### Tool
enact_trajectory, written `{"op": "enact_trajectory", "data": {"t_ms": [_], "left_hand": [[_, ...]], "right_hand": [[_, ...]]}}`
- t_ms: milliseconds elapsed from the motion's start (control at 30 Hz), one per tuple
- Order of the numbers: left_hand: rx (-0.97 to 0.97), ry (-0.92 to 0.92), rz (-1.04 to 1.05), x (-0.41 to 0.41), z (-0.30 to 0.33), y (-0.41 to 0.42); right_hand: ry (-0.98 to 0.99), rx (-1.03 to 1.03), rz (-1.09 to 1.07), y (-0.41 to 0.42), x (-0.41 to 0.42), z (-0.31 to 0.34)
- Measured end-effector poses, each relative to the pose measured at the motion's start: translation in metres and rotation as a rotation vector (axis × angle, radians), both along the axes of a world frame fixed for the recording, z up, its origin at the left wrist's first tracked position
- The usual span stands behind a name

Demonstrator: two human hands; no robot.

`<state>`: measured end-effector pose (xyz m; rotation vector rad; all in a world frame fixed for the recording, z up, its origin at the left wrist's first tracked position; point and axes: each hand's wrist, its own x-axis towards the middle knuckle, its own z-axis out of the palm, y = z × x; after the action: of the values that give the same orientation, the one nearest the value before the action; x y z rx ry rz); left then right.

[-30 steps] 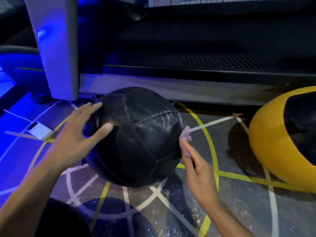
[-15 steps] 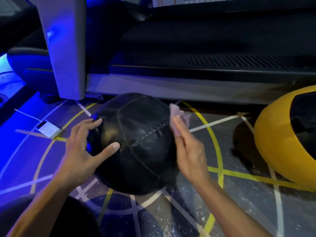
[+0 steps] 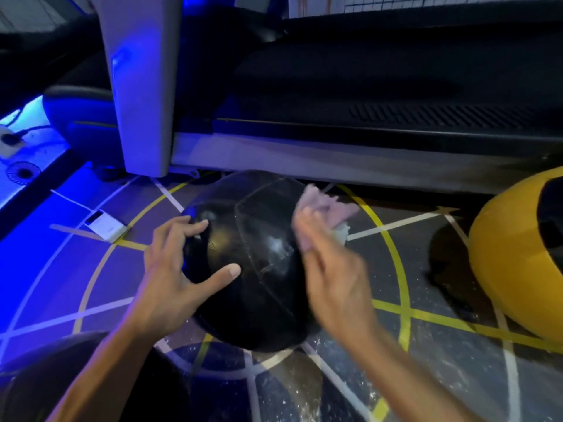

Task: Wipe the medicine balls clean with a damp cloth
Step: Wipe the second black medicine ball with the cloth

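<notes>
A black stitched medicine ball sits on the marked floor in the middle of the view. My left hand rests on its left side with fingers spread, thumb on the front panel. My right hand, blurred by motion, presses a pale pink cloth flat against the ball's upper right side with straight fingers. A yellow and black medicine ball lies at the right edge, partly cut off.
A treadmill with a grey upright post stands right behind the black ball. A small white card lies on the floor to the left. Yellow and white lines cross the floor.
My right hand has carried the cloth from the ball's right side up onto its upper right. My left hand slid lower on the left side. The view has shifted.
</notes>
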<state>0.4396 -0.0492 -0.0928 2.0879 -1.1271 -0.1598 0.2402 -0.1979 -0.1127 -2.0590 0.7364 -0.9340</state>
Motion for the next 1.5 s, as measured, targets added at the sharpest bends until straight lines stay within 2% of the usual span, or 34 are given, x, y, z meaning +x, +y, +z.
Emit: {"op": "enact_trajectory", "data": {"t_ms": [67,133,167,200,267,300,333,400,467,533,567,633,667,700,733,833,867,900,1000,1033,1100,1167,1200,1333,1400,1500], "left_hand": [[-0.007,-0.038,0.003,-0.002,-0.003,0.005],[-0.025,-0.040,0.011,-0.003,-0.006,0.014],[-0.029,-0.029,0.019,-0.003,-0.007,0.017],[-0.031,-0.033,0.019,-0.003,-0.007,0.018],[-0.032,-0.061,0.016,-0.006,-0.007,0.016],[-0.039,-0.058,0.023,-0.009,-0.006,0.015],[-0.045,-0.046,0.025,-0.011,-0.005,0.013],[-0.034,-0.045,0.009,-0.011,-0.005,0.011],[-0.001,-0.067,-0.010,-0.009,-0.007,0.011],[0.004,-0.041,0.000,-0.012,-0.006,0.013],[0.002,-0.031,0.012,-0.014,-0.005,0.014],[0.015,-0.009,0.018,-0.018,-0.004,0.015],[0.012,0.002,0.024,-0.020,-0.003,0.015],[-0.001,0.019,0.039,-0.022,-0.002,0.014],[-0.012,0.042,0.057,-0.024,-0.001,0.013],[0.001,0.056,0.068,-0.025,-0.005,0.018],[-0.001,0.049,0.059,-0.026,-0.008,0.021],[-0.014,0.049,0.053,-0.027,-0.010,0.023],[-0.047,0.057,0.058,-0.032,-0.009,0.023],[-0.046,0.061,0.061,-0.035,-0.008,0.022],[-0.053,0.062,0.059,-0.036,-0.007,0.023],[-0.037,0.035,0.069,-0.033,-0.008,0.027],[-0.039,0.025,0.070,-0.033,-0.008,0.030],[-0.073,0.092,0.106,-0.033,-0.008,0.035],[-0.088,0.129,0.125,-0.032,-0.001,0.035],[-0.084,0.070,0.131,-0.026,0.016,0.028]], "right_hand": [[0.028,-0.260,0.231,0.030,-0.007,-0.003],[0.068,-0.423,0.338,0.015,-0.014,-0.006],[0.078,-0.395,0.324,-0.003,-0.014,-0.007],[0.079,-0.285,0.243,-0.019,-0.012,-0.002],[0.082,-0.065,0.003,-0.033,-0.006,0.007],[0.076,-0.049,-0.051,-0.025,-0.002,0.009],[0.058,-0.084,-0.018,-0.007,-0.001,0.006],[0.067,-0.300,0.218,0.036,-0.004,-0.007],[0.204,-0.538,0.454,0.059,-0.016,-0.012],[0.265,-0.649,0.478,0.040,-0.017,-0.006],[0.221,-0.575,0.416,0.023,-0.012,-0.001],[0.114,-0.332,0.135,-0.015,0.000,0.012],[0.127,-0.211,0.020,-0.024,0.008,0.020],[0.147,-0.172,-0.026,-0.020,0.015,0.025],[0.139,-0.208,0.046,-0.007,0.019,0.023],[0.177,-0.633,0.501,0.032,0.017,0.019],[0.180,-0.666,0.546,0.021,0.019,0.021],[0.187,-0.612,0.494,0.005,0.023,0.027],[0.168,-0.297,0.114,-0.032,0.037,0.043],[0.174,-0.314,0.097,-0.021,0.041,0.048],[0.198,-0.489,0.322,0.023,0.040,0.041],[0.204,-0.616,0.484,0.029,0.031,0.038],[0.190,-0.579,0.448,0.013,0.029,0.038],[0.234,-0.099,0.008,-0.048,0.019,0.032],[0.188,-0.028,-0.001,-0.026,0.012,0.025],[0.092,-0.088,0.118,0.012,-0.004,0.018]]}}
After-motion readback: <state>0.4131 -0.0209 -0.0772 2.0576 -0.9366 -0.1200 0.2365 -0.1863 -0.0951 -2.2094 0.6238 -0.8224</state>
